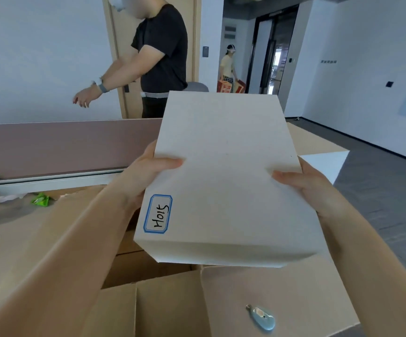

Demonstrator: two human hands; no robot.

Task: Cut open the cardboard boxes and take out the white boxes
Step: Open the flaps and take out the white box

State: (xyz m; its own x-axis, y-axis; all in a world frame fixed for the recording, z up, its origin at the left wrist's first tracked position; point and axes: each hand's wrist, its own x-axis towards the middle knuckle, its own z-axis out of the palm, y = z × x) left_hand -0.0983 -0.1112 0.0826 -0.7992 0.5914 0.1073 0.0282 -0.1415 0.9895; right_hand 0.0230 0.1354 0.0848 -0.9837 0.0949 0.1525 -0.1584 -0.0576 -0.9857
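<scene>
An office room in the middle of unpacking

A desk surface (7, 222) with a mauve privacy divider (70, 144) on a metal rail suggests an open-plan workstation. Plain white walls (367, 69) with switch plates, grey floor (379, 190), a wooden door (121, 45) with a keypad panel (205, 51) beside it and a dark glass-doored entrance (273, 52) point to a commercial interior. An opened cardboard box (172, 307) lies across the desk; two other people stand further back, one carrying bags.

White box (224, 171) hides the cardboard box's (172, 307) interior.
</scene>
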